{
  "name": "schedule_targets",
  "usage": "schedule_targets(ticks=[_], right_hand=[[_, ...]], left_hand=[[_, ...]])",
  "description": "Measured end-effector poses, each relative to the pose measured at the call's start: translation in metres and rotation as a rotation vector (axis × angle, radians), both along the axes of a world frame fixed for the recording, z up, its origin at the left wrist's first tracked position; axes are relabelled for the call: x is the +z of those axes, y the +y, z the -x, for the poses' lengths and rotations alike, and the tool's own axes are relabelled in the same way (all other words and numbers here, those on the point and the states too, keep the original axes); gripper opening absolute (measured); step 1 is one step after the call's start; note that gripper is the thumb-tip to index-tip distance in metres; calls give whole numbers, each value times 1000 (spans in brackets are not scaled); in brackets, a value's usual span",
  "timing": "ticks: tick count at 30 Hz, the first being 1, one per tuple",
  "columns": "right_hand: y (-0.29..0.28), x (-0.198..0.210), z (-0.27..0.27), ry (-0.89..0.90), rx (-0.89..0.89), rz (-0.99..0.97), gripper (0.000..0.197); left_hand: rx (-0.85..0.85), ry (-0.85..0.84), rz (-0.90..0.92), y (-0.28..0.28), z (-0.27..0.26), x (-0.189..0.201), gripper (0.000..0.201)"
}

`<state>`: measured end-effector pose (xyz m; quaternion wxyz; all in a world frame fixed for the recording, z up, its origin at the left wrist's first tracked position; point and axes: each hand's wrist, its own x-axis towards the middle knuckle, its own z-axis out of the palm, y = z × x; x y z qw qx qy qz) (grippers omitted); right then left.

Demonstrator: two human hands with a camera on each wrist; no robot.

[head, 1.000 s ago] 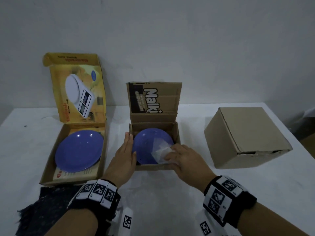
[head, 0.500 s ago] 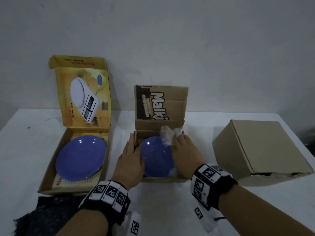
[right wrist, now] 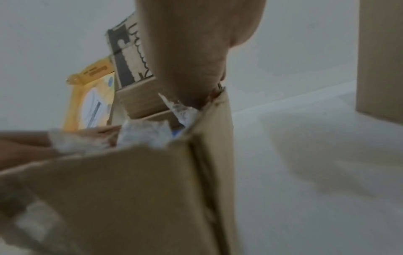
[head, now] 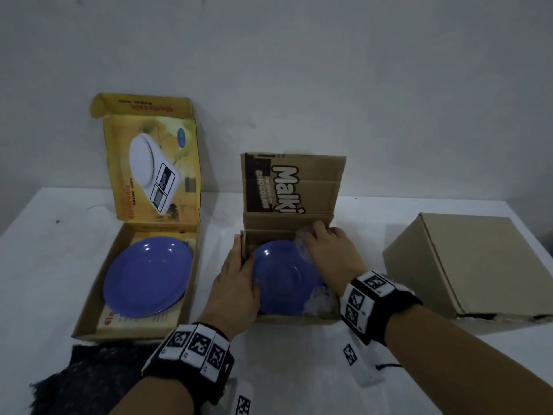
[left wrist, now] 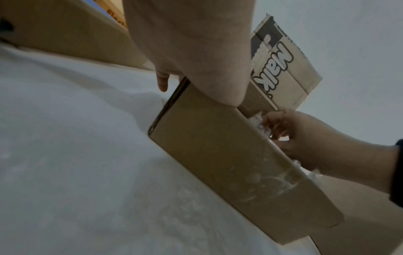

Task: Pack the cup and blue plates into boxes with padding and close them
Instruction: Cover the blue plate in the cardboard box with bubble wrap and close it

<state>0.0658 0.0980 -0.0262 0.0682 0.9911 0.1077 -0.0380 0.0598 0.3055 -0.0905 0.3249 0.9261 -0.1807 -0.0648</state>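
Observation:
A blue plate [head: 284,277] lies in the open brown Malki box [head: 287,317] at mid-table. My left hand [head: 238,265] rests along that box's left wall, fingers straight on the outside. My right hand [head: 323,244] reaches into the far right corner, fingers curled on crumpled bubble wrap [head: 302,245]. More wrap [head: 320,298] fills the near right corner. In the left wrist view, the right hand [left wrist: 294,134] pinches the wrap [left wrist: 258,123] above the box rim. A second blue plate [head: 146,277] lies in the open yellow scale box [head: 89,304]. No cup is visible.
A closed plain cardboard box [head: 466,265] stands at the right on the white table [head: 45,280]. A dark cloth [head: 89,375] lies at the near left edge. Both open lids stand upright near the back wall.
My right hand has carried the bubble wrap from the plate's near right side to the box's far right corner. The left hand stays on the left wall.

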Motion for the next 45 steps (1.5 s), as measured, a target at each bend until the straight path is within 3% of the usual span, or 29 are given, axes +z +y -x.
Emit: schedule_targets(ticks=[3,4,10,12,14,17,18,21,23,25,30,35,40,42,43,45], right_hand=[[-3,8,7,-103,58,146,25],[-3,9,9,-42,43,171,23],[1,11,10,113,-4,262,36],[1,14,13,153,-49,157,50],[1,19,23,74,-117,-15,57],[16,28,51,-195,-13,-283,31],[22,28,63,-180,47,-403,22],[38,17,106,213,204,-536,15],[42,1,125,437,250,-391,37],[44,-10,135,512,258,-278,47],[41,-11,147,308,257,-413,17],[30,9,136,74,34,-581,10],[15,14,115,-291,-235,-778,27],[15,17,113,-208,-255,-840,31],[16,16,114,-87,-230,-798,43],[17,11,116,145,-128,-551,73]], left_hand=[[3,-3,0,1,0,-2,63],[1,-8,7,1,-1,-4,63],[7,22,18,2,-3,-5,63],[5,48,28,1,-4,-2,62],[-20,88,85,3,-5,3,60],[-40,188,228,14,0,12,59],[-45,205,261,18,4,14,59],[-65,192,209,27,15,19,58],[-78,185,180,29,20,19,59],[-78,179,149,30,20,15,61],[-59,153,133,29,23,9,61],[-58,123,128,28,23,6,62],[-69,105,145,30,23,2,62],[-59,116,140,29,23,1,61],[-53,113,135,28,23,1,61],[-47,108,124,28,23,2,61]])
